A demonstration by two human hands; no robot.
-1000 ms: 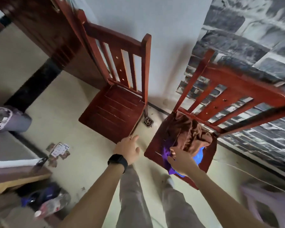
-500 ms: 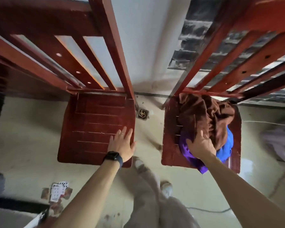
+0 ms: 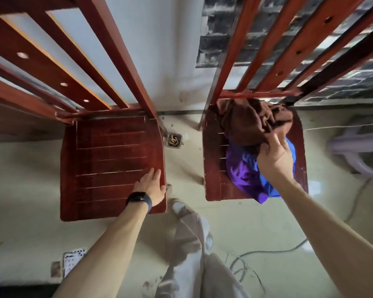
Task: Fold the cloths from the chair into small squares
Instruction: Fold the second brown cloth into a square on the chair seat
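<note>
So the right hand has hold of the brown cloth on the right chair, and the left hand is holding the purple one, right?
Not quite: in the head view the left hand rests flat on the left chair seat, holding nothing. The purple cloth lies on the right chair; the right hand does grip the brown cloth there.

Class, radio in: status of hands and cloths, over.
Left hand flat on left chair seat. Right hand pinching brown cloth on right chair. Purple cloth beneath, nothing folded. No obstruction.
</note>
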